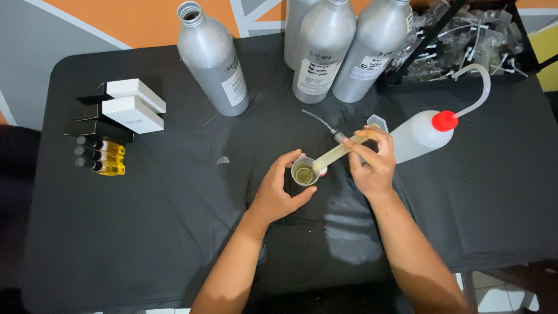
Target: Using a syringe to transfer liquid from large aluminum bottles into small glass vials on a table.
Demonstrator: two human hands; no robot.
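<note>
My left hand is curled around a small clear measuring cup with yellowish liquid in it, standing on the black table. My right hand holds a syringe filled with yellowish liquid, tilted, its tip dipping into the cup. Behind the syringe lies a second syringe with a long metal needle pointing up-left.
Several tall silver metal bottles stand at the back; the left one is uncapped. A white squeeze bottle with red cap and bent tube lies at right. Two white boxes and three small vials of yellow liquid sit at left. A black crate of clear parts is back right.
</note>
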